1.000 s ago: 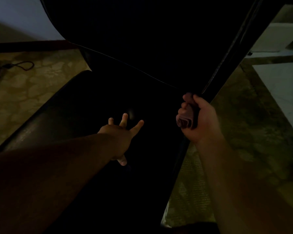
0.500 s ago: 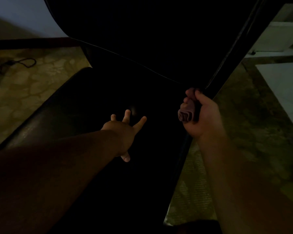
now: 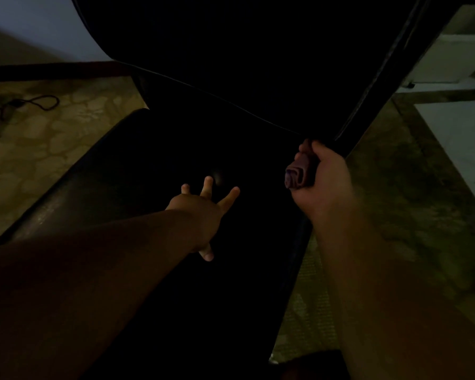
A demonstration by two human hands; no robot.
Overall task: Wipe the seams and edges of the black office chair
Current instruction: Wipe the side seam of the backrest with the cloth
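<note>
- Very dim scene; detail in the dark areas cannot be made out.
- 2 bare forearms enter from the near edge, 1 at near left, 1 at near right, both reaching away toward the chair.
- Black office chair [image 3: 154, 165]: fills the centre of the view. Seat runs from the near centre toward the far left; backrest rises at the far centre and right.
- Left hand [image 3: 200, 212]: stretched out over the middle of the seat, fingers straight and spread apart, thumb pointing back toward the near side. Grasping nothing. Whether the palm presses the seat or hovers just above it cannot be told.
- Right hand [image 3: 322, 185]: at the right edge of the chair, where the seat meets the bottom of the backrest. Fingers and thumb curled tight round a rolled cloth [image 3: 298, 174].
- The cloth: dark purplish, its rolled end sticking out of the left side of the fist. Its far end lies against the chair's edge seam just below the backrest.
- Floor [image 3: 39, 138]: mottled stone pattern, visible left and right of the chair.
- Black cable [image 3: 43, 101]: looped on the floor at far left, well apart from the chair.
- Pale wall at far left; pale ledge [image 3: 455, 58] at far right.
</note>
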